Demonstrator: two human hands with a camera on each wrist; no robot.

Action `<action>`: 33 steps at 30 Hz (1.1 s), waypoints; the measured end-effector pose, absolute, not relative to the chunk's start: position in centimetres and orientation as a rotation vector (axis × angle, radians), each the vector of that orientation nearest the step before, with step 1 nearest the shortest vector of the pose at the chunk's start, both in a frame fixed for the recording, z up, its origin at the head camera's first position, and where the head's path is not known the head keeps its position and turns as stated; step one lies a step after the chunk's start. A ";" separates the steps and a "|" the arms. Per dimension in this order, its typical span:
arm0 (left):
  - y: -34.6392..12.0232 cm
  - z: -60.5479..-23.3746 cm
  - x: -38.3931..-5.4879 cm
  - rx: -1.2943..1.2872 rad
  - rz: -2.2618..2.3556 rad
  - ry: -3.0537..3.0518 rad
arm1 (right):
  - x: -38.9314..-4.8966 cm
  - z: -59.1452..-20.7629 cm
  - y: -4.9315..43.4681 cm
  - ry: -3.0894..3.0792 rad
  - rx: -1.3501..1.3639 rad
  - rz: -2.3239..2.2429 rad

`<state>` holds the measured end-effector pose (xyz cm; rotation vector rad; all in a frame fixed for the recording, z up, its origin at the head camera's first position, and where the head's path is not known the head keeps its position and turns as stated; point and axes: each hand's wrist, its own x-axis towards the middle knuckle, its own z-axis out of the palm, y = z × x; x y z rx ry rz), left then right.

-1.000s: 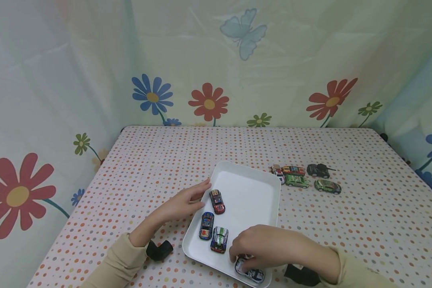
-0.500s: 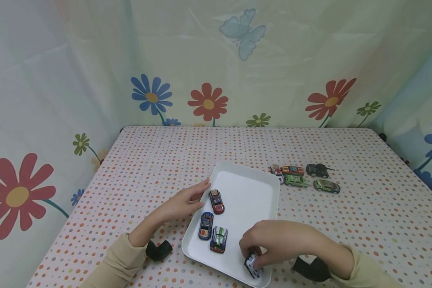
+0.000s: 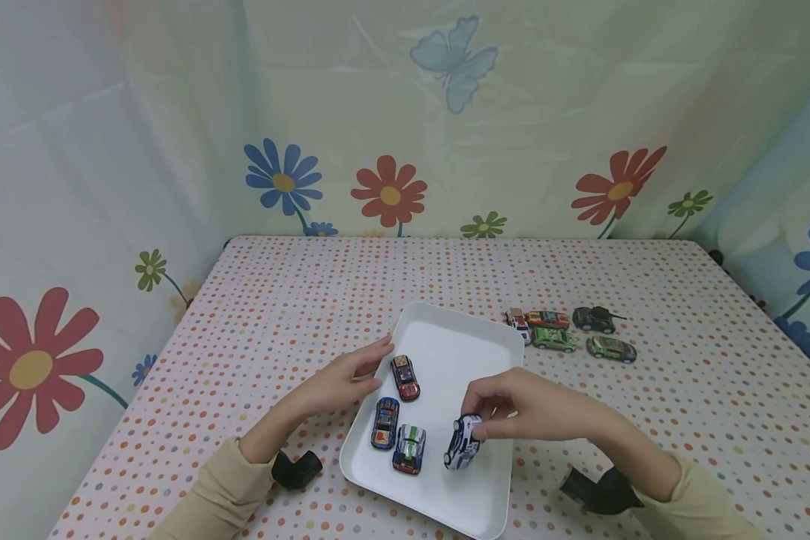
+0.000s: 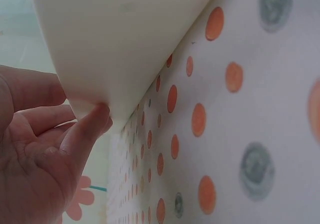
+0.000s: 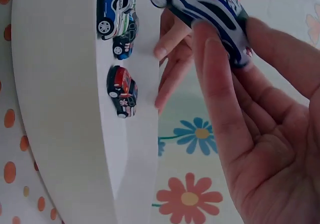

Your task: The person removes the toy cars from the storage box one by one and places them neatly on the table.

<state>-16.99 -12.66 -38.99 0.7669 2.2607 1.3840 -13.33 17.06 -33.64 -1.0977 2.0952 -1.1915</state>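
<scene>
My right hand (image 3: 536, 409) pinches a white toy car with dark markings (image 3: 460, 448) between thumb and fingers, tilted up over the white tray (image 3: 462, 352). In the right wrist view the same car, slightly blurred, shows blue and white stripes. At the tray's left edge my left hand (image 3: 337, 384) grips the rim; the left wrist view has its thumb (image 4: 87, 129) on the outer wall and other fingers over the edge. Inside the tray's left half lie a red toy car (image 3: 406, 379), a blue one (image 3: 385, 425) and a white one with a green stripe (image 3: 410, 451).
Beyond the tray's right side stand a white-and-red toy truck (image 3: 518, 327), a red toy car (image 3: 548, 320), two green toy cars (image 3: 554, 340) and a black toy tank (image 3: 594, 320). Black wrist gear (image 3: 297, 470) sits by each forearm. A dotted cloth (image 3: 310, 300) covers the table.
My right hand has lifted the white toy car from the tray's near right corner, moving it up and away from me while tilting it. My left hand stays on the rim.
</scene>
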 end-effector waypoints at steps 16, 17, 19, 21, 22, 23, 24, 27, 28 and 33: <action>-12.6 -39.1 -17.0 0.811 1.390 2.252 | -14.7 -34.3 19.8 2.168 -0.465 -1.623; -12.6 -39.1 -17.1 0.812 1.391 2.249 | -14.6 -34.2 20.1 2.187 -0.434 -1.625; -12.5 -39.1 -17.1 0.810 1.386 2.251 | -14.6 -34.2 20.8 2.214 -0.353 -1.642; -12.5 -39.1 -17.1 0.806 1.384 2.253 | -14.5 -34.3 21.6 2.248 -0.293 -1.653; -12.4 -39.1 -17.1 0.800 1.381 2.254 | -14.5 -34.4 22.1 2.267 -0.268 -1.660; -12.4 -39.1 -17.1 0.795 1.380 2.254 | -14.4 -34.4 22.6 2.295 -0.245 -1.659; -12.4 -39.1 -17.1 0.789 1.378 2.255 | -14.4 -34.6 23.2 2.320 -0.228 -1.655; -12.5 -39.0 -17.1 0.782 1.377 2.252 | -14.6 -35.6 25.6 2.396 -0.187 -1.616; -12.5 -39.0 -17.1 0.778 1.377 2.251 | -14.8 -36.2 26.5 2.421 -0.155 -1.598; -12.6 -39.0 -17.0 0.784 1.375 2.263 | -15.9 -39.3 30.6 2.414 0.034 -1.607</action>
